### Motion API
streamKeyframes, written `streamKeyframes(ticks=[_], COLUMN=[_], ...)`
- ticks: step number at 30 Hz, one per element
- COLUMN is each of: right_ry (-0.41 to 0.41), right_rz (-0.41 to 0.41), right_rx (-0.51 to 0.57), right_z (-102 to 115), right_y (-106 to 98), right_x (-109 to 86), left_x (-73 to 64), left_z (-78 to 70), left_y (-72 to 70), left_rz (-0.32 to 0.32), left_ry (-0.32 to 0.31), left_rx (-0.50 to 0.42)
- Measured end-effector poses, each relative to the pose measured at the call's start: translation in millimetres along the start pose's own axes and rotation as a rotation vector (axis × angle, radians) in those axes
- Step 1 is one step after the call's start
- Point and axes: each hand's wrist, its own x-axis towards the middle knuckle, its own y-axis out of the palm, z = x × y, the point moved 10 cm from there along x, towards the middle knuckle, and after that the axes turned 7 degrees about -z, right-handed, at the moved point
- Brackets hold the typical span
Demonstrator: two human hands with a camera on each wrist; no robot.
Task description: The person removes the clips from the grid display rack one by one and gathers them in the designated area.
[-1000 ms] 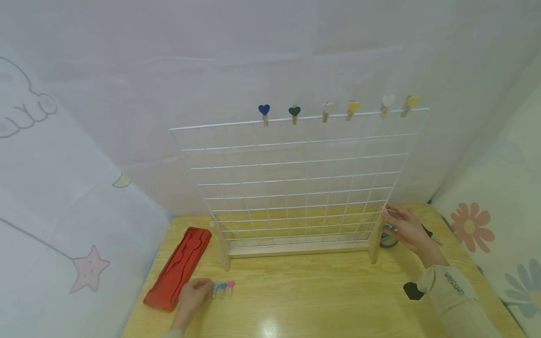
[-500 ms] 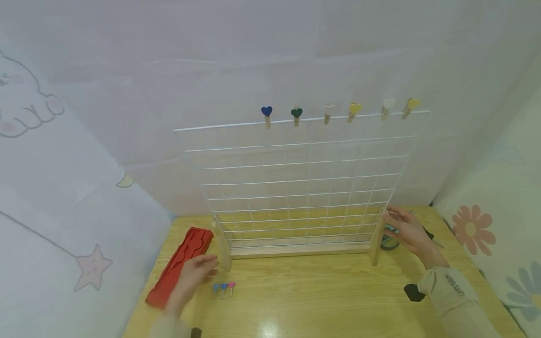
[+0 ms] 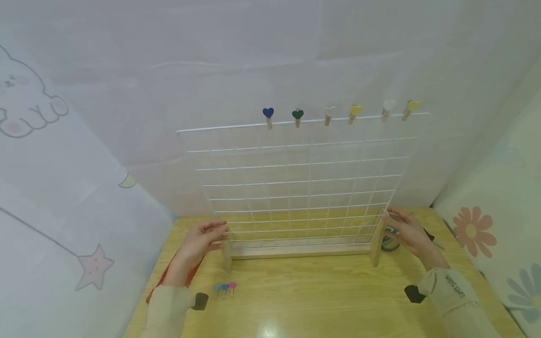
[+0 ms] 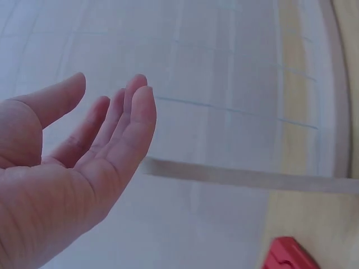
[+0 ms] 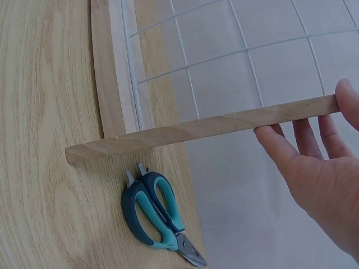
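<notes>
A white wire grid (image 3: 310,163) stands upright in a wooden base (image 3: 300,252). My right hand (image 3: 407,232) pinches the upper end of the right wooden upright (image 5: 196,128), thumb on one side and fingertips on the other. Beside the left upright (image 4: 241,175) is my left hand (image 4: 84,168), its fingers loosely extended and thumb apart; nothing lies between them. Heart clothespins, including a blue one (image 3: 268,112), a green one (image 3: 297,114) and a yellow one (image 3: 356,110), sit along the grid's top wire.
Three small heart clothespins (image 3: 225,287) lie on the table (image 3: 313,295) at front left. A red case (image 4: 289,255) is partly hidden behind the left arm. Teal-handled scissors (image 5: 154,207) lie by the right upright. Patterned cloth walls (image 3: 93,94) enclose the table.
My left hand has moved from beside the loose clothespins, up and away to the left upright. The right hand keeps its place at the right upright. The view has shifted slightly.
</notes>
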Motion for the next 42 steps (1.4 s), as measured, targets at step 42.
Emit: streamKeyframes(ticks=[42], right_ry=[-0.005], right_rz=[-0.003], right_rx=[-0.008], right_z=[2], right_y=[3], right_x=[-0.3], left_x=[-11.8], left_z=[-336.8], left_y=[46.0], left_rz=[-0.037], left_ry=[0.681], left_rx=[0.268])
